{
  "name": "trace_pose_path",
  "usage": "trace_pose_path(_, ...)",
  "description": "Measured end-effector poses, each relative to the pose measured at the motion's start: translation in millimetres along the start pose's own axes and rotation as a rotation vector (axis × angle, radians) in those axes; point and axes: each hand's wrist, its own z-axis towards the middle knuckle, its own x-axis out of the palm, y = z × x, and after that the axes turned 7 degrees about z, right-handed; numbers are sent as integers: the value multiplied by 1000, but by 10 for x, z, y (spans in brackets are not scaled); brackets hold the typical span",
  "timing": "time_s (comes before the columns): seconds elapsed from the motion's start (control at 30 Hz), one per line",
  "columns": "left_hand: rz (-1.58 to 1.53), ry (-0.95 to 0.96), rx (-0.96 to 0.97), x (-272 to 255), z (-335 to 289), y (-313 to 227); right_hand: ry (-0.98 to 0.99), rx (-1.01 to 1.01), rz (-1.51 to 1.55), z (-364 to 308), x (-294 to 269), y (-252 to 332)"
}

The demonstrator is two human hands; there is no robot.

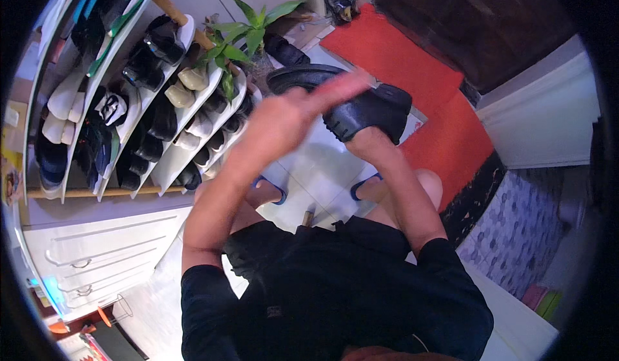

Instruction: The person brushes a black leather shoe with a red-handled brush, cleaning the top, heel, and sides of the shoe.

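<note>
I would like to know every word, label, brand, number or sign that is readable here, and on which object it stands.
No text is readable in this picture.
Dark shirt: a small mark on the front, too small to read.
Colourful item at the far left edge: too blurred to tell whether it bears print.
Black shoe at the hands: no lettering can be made out.

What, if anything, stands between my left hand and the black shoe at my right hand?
Only a blurred reddish shape at the left hand, stretching across the black shoe; whether it touches is unclear. Nothing else visible is between.
</note>
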Motion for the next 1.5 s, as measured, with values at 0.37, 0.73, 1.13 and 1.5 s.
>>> trace_pose_path(0.37,24,-18,-87,50,-8,-205,2,188,230,29,-11,40)
trace_pose_path(0.73,-662,-489,-369,72,-18,459,-253,379,1264,210,-101,91)
trace_pose_path(1.13,-340,-551,-224,855,-207,148,-308,445,1740,227,-91,105)
trace_pose_path(1.5,-430,-589,-174,1101,-82,282,-335,639,1998,90,46,19)
